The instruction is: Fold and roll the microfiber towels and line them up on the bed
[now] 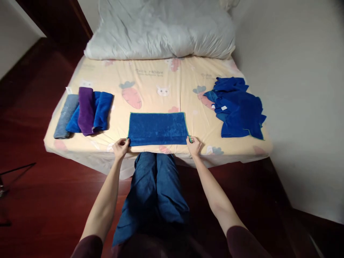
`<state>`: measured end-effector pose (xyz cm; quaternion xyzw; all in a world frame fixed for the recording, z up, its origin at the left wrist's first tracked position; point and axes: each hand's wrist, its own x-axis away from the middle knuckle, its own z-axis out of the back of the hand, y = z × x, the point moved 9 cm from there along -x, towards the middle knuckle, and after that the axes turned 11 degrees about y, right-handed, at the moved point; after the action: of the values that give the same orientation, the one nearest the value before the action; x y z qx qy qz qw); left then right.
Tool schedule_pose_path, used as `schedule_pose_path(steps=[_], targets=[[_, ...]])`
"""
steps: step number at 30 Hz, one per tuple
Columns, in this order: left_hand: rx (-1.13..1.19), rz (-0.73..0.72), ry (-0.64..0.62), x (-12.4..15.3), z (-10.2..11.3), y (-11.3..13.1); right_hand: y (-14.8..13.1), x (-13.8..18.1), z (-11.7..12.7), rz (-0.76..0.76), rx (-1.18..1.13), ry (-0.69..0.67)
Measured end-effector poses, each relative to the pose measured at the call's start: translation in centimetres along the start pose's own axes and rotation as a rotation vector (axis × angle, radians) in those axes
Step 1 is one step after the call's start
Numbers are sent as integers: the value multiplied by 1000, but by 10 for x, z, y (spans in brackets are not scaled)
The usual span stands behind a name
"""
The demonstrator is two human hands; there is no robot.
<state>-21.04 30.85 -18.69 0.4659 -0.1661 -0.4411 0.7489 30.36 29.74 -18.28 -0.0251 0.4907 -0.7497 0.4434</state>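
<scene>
A blue towel (pixel 157 127) with thin green edging lies spread on the bed in front of me. Its near edge is folded over in a narrow strip. My left hand (pixel 121 147) pinches the near left corner, and my right hand (pixel 194 146) pinches the near right corner. Both hands are closed on the cloth, with the towel stretched flat between them. To the left lie rolled towels: a grey one (pixel 64 116), a purple one (pixel 86 111) and blue ones (pixel 103 111). At the right is a loose heap of blue towels (pixel 239 107) with white tags.
The bed (pixel 150 86) has a yellow sheet printed with carrots and rabbits. A bunched pale grey quilt (pixel 161 32) covers its far end. A wall (pixel 301 89) runs along the right side. Thin black legs of a stand (pixel 17 168) are on the dark red floor at left.
</scene>
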Motion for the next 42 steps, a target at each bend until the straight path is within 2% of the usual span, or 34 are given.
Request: schedule_pose_path(steps=[7, 11, 13, 21, 26, 32, 35, 39, 42], targets=[[-20, -13, 40, 3, 4, 7, 3, 0, 0, 33, -57, 53], [-53, -157, 231, 4, 15, 19, -1, -2, 1, 96, -93, 72], [-61, -239, 264, 6, 16, 26, -4, -2, 1, 135, -94, 67], [15, -438, 127, 15, 4, 34, -8, 2, 0, 249, -135, 32], [19, -471, 60, 13, 0, 34, -11, 3, -2, 296, -179, -3], [-56, -557, -168, 20, 0, 39, -18, 3, 4, 362, -170, -92], [-97, -605, -244, 27, 0, 41, -27, 6, 9, 416, -161, -123], [-102, -562, -257, 27, -4, 38, -35, 11, 13, 437, -160, -165], [-73, -513, -214, 25, -5, 36, -37, 16, 14, 469, -101, -219]])
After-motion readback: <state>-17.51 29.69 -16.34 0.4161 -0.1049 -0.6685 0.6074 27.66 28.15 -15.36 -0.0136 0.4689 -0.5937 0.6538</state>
